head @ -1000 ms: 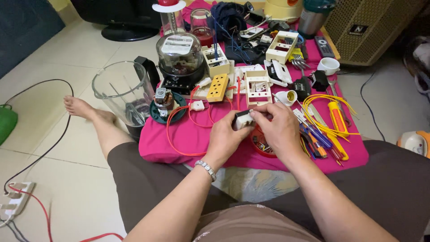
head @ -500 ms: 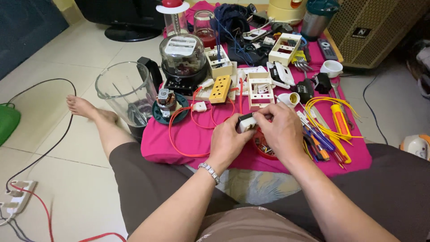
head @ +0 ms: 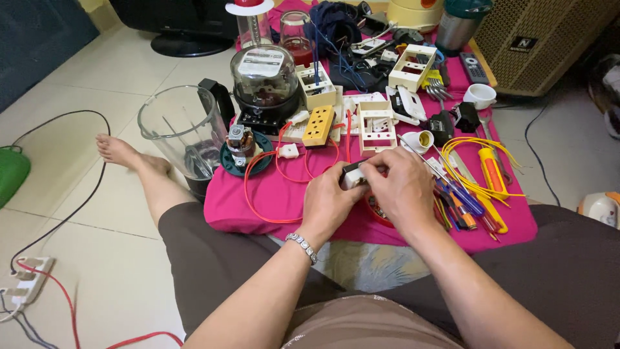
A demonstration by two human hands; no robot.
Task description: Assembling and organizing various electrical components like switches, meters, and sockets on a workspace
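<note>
The person sits on the floor, and both hands meet over the near part of a pink cloth [head: 271, 213]. The left hand [head: 329, 203] holds a small white and black electrical part [head: 354, 174] from the left side, with the fingers closed around it. The right hand [head: 400, 187] covers the same part from the right, and its fingertips press on the top of it. So both hands grip this one part together, a little above the cloth. What kind of part it is, I cannot tell exactly, because the hands hide most of it.

A red wire [head: 258, 194] makes a loop on the cloth, just left of the left hand. Far from the hands stands a yellow socket block [head: 320, 126], and beside it a white socket frame [head: 376, 126]. More to the left there is a clear blender jar [head: 177, 132], and behind it a round meter with a glass dome [head: 265, 81]. To the right of the right hand lie screwdrivers [head: 462, 207] and a bundle of yellow wire [head: 478, 155]. On the left wrist is a silver bracelet [head: 302, 247].
</note>
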